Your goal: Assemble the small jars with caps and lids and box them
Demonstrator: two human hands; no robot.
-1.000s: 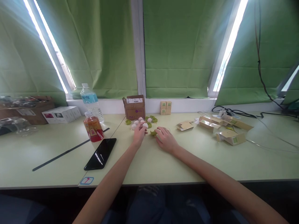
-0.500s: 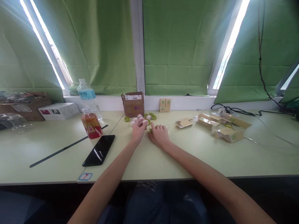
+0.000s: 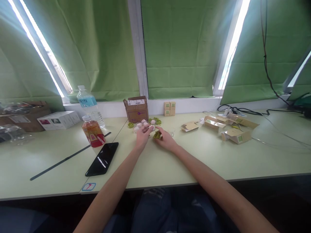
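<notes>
- Pinches a small pale rounded piece (image 3: 152, 128) in the fingertips of the left hand (image 3: 143, 137); partly covered by the fingers, with finer shape too small to tell.
- Grips an olive-green lobed cup (image 3: 157, 134) in the curled fingers of the right hand (image 3: 166, 140), just beside the left fingertips; cannot tell whether touching the pale piece.
- Just beyond the left hand, a cluster of smooth whitish balls (image 3: 142, 125), partly hidden by the fingers.
- Around the cluster, more green cups (image 3: 130, 125) with petal-like edges.
- Near the right hand, a clear see-through container (image 3: 171, 133).
- Directly behind the cluster, closing off the way to the wall, a brown cardboard carton (image 3: 138, 115) with raised flaps.
- Beside the carton, stacked tan boxes (image 3: 169, 108), square and neat.
- To the right, a flattened tan box (image 3: 189, 126), then creased, opened cartons (image 3: 236, 135) before tangled black cables (image 3: 252, 112).
- To the left, a glossy black phone (image 3: 102, 159), an orange-red drink bottle (image 3: 93, 132) and a clear plastic water bottle (image 3: 89, 105).
- Under everything, a smooth pale-green tabletop (image 3: 170, 168).
</notes>
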